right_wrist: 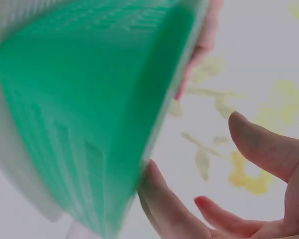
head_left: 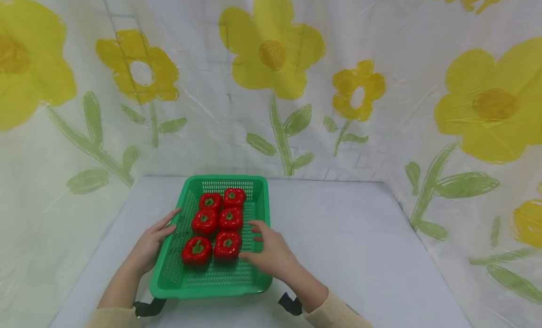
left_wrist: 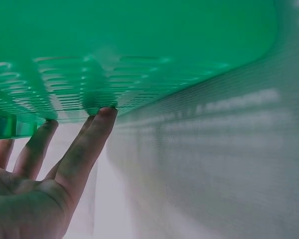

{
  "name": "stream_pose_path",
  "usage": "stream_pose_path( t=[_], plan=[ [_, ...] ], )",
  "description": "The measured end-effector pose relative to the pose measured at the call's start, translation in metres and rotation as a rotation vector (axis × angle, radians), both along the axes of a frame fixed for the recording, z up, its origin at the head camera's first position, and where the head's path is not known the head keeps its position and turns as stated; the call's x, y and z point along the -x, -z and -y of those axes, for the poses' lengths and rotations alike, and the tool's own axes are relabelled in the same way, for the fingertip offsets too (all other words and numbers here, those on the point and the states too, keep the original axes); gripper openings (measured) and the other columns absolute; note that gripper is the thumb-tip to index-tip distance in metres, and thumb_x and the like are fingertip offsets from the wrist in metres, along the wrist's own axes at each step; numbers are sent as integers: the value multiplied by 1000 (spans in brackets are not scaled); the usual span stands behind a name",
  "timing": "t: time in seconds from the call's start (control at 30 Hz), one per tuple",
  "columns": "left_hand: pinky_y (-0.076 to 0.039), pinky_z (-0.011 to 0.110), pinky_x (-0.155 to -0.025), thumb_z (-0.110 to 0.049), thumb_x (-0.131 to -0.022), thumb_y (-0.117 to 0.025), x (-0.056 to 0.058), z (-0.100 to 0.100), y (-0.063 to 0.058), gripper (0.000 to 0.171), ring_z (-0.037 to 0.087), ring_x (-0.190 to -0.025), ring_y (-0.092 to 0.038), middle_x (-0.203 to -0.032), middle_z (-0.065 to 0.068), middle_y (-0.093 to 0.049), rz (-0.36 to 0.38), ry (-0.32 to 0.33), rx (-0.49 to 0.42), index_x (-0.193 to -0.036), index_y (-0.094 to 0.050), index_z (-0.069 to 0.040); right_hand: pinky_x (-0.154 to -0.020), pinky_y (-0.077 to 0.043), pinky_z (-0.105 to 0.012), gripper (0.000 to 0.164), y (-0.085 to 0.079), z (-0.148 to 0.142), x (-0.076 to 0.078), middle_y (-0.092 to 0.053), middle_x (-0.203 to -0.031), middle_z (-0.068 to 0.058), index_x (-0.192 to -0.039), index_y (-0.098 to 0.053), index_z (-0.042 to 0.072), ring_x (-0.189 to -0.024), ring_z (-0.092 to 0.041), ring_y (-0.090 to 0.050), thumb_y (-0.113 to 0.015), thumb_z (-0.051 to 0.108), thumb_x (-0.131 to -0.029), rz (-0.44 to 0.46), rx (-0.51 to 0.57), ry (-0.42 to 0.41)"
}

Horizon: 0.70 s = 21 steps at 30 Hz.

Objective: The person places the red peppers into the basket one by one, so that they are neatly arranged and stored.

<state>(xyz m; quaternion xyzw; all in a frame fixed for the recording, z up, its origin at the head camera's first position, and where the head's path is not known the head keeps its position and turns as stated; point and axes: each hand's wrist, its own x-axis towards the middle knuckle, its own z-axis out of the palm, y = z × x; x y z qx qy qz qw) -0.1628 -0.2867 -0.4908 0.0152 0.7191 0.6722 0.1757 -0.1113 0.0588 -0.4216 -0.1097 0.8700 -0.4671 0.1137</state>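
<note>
A green plastic basket (head_left: 211, 292) with slotted walls stands on the table, several red bell peppers inside in two rough columns. Among them are a front left pepper (head_left: 196, 252) and a front right pepper (head_left: 227, 246). My left hand (head_left: 146, 248) lies along the basket's left side; in the left wrist view its straight fingers (left_wrist: 87, 154) touch the slotted wall from outside. Over the right rim is my right hand (head_left: 275, 255), thumb and fingers spread apart and holding nothing. In the right wrist view one fingertip (right_wrist: 154, 181) is at the rim; whether it touches is unclear.
A white table (head_left: 338, 243) extends to the right of the basket. Behind and beside it hangs a white curtain (head_left: 195, 125) printed with yellow flowers. Dark straps (head_left: 149, 308) show at both wrists, close to the basket's front edge.
</note>
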Motion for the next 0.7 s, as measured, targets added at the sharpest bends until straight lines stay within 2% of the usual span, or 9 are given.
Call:
stream_pose_path(
  t=[0.23, 0.37, 0.47, 0.57, 0.7],
  plan=[
    [-61, 44, -87, -40, -109, -42, 0, -1, 0, 59, 19, -114, -68, -164, 22, -25, -23, -21, 31, -162, -20, -30, -89, -60, -43, 66, -16, -47, -2, -59, -140, -11, -148, -45, 19, -125, -31, -61, -77, 29, -91, -85, 104, 28],
    [-61, 42, -86, -41, -109, -42, 0, -1, -1, 59, 11, -112, -67, -166, 20, -22, -45, -36, 69, -162, -21, -30, -93, -59, -44, 61, -23, -72, 1, -61, -139, -7, -147, -47, 24, -124, -27, -63, -75, 31, -93, -145, 147, 78],
    [-60, 36, -89, -43, -108, -43, 1, 0, -1, 60, 4, -119, -59, -167, 17, -19, -70, -47, 118, -162, -20, -31, -96, -57, -43, 58, -26, -91, 1, -61, -139, -4, -145, -49, 24, -124, -25, -63, -75, 31, -93, -181, 165, 126],
    [-59, 35, -90, -46, -107, -43, 1, 0, -2, 62, 17, -130, -54, -166, 19, -22, -120, -55, 192, -162, -16, -35, -97, -57, -42, 56, -25, -111, 0, -62, -139, -4, -145, -50, 22, -125, -25, -63, -73, 30, -95, -236, 162, 153],
    [-57, 52, -94, -46, -108, -41, -5, 7, -5, 65, 46, -138, -46, -161, 26, -29, -229, -46, 341, -163, -8, -35, -94, -58, -40, 51, -19, -140, -2, -63, -137, -6, -143, -51, 19, -124, -24, -63, -71, 28, -97, -355, 88, 199]
  ],
)
